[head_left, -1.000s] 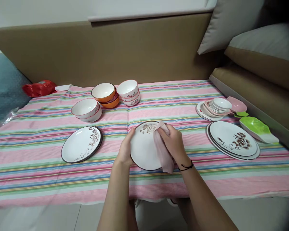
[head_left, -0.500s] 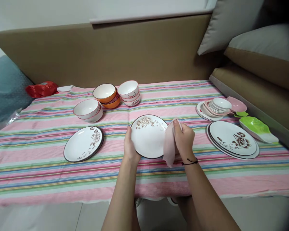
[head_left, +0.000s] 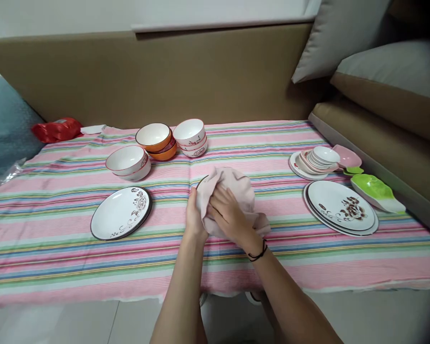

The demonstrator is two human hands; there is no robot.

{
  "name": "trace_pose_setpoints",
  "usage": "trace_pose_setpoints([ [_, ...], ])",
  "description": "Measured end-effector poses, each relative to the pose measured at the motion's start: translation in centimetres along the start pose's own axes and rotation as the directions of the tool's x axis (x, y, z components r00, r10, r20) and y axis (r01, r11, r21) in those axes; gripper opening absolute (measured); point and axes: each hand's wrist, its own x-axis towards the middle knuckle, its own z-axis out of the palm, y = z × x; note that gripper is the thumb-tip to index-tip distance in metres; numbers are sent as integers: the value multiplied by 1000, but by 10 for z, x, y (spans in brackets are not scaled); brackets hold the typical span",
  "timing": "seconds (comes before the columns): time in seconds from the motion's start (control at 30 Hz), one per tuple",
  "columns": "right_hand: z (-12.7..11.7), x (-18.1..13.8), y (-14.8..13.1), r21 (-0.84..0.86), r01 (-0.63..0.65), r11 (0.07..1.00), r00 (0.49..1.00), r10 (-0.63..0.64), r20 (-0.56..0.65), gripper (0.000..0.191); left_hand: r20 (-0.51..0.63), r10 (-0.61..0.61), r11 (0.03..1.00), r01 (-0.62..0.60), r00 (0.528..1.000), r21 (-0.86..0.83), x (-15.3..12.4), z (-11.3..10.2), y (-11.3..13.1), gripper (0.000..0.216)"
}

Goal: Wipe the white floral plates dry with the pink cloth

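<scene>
In the head view my left hand (head_left: 194, 216) grips the left edge of a white plate (head_left: 201, 181) with a dark rim, held up over the striped cloth. A pale pink cleaning cloth (head_left: 241, 187) is spread across the plate and hides nearly all of it. My right hand (head_left: 230, 214), wearing a black cord bracelet, presses the cleaning cloth onto the plate's face with its fingers bent into the folds. To the left lies a short stack of flower-patterned plates (head_left: 114, 214).
Stacked bowls stand at the back: white ones (head_left: 125, 160), orange ones (head_left: 153, 136) and more white ones (head_left: 189, 134). On the right are large plates (head_left: 335, 200), small dishes (head_left: 324, 155) and a green leaf-shaped dish (head_left: 372, 186). A red bundle (head_left: 59, 130) lies back left.
My right hand has moved left from the plate's right edge onto its face. The cleaning cloth, which hung at that edge, now covers the plate. My left hand keeps its grip.
</scene>
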Motion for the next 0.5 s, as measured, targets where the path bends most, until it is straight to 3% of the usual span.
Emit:
trace_pose_setpoints([
  [0.1,1,-5,10,-239,-111,965,993,98,-64,35,42,20,1000,-20,999,10,-1,-4,2,43],
  [0.2,3,-9,13,-334,-189,924,982,171,-83,33,24,63,998,-63,998,-9,-2,-8,3,44],
  [0.37,11,-6,0,-252,-43,967,997,59,58,35,55,44,999,-43,998,-5,-3,-7,1,42],
  [0.5,8,-6,4,-248,-92,964,996,87,-31,37,79,-15,999,12,997,41,-5,-6,-1,37],
])
